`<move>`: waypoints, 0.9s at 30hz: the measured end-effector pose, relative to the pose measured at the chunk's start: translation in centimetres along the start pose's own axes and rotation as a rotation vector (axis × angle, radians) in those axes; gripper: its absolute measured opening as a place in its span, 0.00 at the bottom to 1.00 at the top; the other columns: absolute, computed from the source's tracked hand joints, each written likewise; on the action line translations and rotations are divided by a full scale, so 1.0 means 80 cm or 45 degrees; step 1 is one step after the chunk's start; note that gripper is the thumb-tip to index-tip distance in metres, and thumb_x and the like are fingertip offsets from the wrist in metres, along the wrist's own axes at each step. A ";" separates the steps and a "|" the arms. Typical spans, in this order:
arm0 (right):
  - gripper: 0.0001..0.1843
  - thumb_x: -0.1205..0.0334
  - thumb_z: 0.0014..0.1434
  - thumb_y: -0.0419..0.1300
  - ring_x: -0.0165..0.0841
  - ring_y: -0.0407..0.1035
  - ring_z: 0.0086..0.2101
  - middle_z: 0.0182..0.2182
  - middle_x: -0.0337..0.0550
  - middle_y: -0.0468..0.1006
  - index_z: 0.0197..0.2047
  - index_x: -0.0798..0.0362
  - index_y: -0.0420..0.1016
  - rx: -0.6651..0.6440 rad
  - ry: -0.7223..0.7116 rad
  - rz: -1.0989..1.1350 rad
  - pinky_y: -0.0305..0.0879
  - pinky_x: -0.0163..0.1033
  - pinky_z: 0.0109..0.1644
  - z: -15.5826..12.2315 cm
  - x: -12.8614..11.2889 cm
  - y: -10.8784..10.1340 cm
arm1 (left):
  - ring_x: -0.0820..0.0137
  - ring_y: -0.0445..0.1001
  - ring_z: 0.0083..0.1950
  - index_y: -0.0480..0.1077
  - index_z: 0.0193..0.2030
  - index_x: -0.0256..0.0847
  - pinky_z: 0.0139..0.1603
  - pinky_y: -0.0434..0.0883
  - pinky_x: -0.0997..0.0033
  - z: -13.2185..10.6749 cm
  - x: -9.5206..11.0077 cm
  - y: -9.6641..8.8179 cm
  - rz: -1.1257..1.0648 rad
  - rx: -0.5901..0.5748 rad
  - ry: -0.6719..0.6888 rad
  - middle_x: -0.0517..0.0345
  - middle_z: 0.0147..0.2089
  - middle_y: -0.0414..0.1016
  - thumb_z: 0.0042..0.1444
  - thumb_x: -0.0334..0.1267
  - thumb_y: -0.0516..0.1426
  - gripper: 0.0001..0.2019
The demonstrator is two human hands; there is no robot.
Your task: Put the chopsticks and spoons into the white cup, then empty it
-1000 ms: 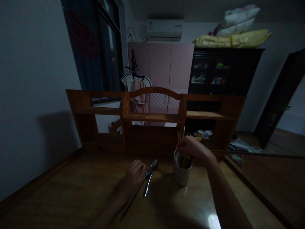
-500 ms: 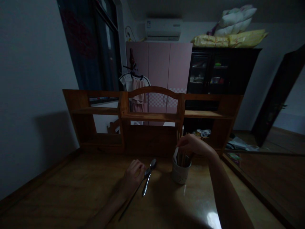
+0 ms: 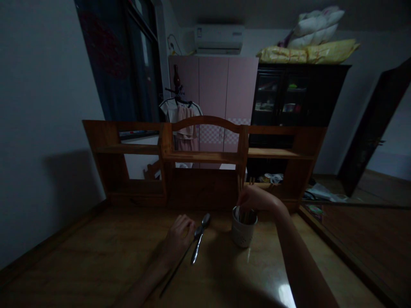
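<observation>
My right hand point(image 3: 257, 198) reaches over a light-coloured utensil holder point(image 3: 243, 234), its fingers pinched on the top of a white utensil point(image 3: 237, 213) that stands inside the rim. The lower part of that utensil is hidden, so its exact kind does not show. Several chopsticks point(image 3: 239, 184) rise from the same holder, partly behind the hand. On the tabletop my left hand point(image 3: 179, 237) rests with its fingers curled in, holding nothing visible. Just right of it lie a spoon with a shiny patterned handle point(image 3: 197, 250) and a long dark-handled spoon point(image 3: 176, 269), their bowls close together.
A wooden shelf unit point(image 3: 205, 157) borders the back of the wooden table point(image 3: 96, 256). A raised edge point(image 3: 340, 252) runs along its right side. Beyond stand a pink wardrobe point(image 3: 212, 85) and a dark cabinet point(image 3: 302, 94). The room is dim.
My right hand has moved down towards the holder, and the white utensil has sunk deeper into it. The left hand and both spoons have stayed put.
</observation>
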State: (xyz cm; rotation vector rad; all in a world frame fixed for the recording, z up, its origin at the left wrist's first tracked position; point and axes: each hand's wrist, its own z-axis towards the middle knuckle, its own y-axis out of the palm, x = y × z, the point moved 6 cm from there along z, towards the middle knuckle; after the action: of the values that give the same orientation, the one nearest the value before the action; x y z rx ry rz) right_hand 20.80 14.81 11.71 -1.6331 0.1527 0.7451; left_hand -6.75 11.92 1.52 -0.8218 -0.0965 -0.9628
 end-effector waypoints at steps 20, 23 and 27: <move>0.15 0.68 0.58 0.55 0.34 0.76 0.28 0.29 0.45 0.81 0.47 0.59 0.76 0.222 0.014 0.132 0.69 0.29 0.26 -0.015 -0.023 -0.018 | 0.63 0.69 0.45 0.68 0.37 0.42 0.48 0.66 0.62 -0.003 -0.015 0.016 -0.025 -0.154 -0.178 0.54 0.40 0.70 0.64 0.39 0.49 0.09; 0.15 0.58 0.63 0.53 0.34 0.74 0.22 0.23 0.43 0.79 0.45 0.58 0.75 0.432 -0.006 0.146 0.66 0.29 0.21 -0.030 -0.039 -0.038 | 0.63 0.69 0.43 0.67 0.38 0.41 0.44 0.66 0.65 -0.010 -0.032 0.030 0.010 -0.275 -0.295 0.54 0.40 0.69 0.61 0.44 0.53 0.08; 0.20 0.51 0.64 0.55 0.31 0.68 0.17 0.16 0.41 0.73 0.30 0.56 0.77 0.819 -0.086 -0.166 0.52 0.31 0.18 -0.054 -0.070 -0.068 | 0.65 0.68 0.37 0.67 0.33 0.40 0.36 0.62 0.69 -0.023 -0.052 0.047 0.050 -0.411 -0.364 0.57 0.35 0.69 0.55 0.51 0.58 0.14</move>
State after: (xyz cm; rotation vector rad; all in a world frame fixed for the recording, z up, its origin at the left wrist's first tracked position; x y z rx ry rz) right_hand 20.75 10.29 19.39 -0.9950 0.2101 0.5708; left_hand -6.89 14.68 -3.69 -1.2531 -0.1732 -0.8298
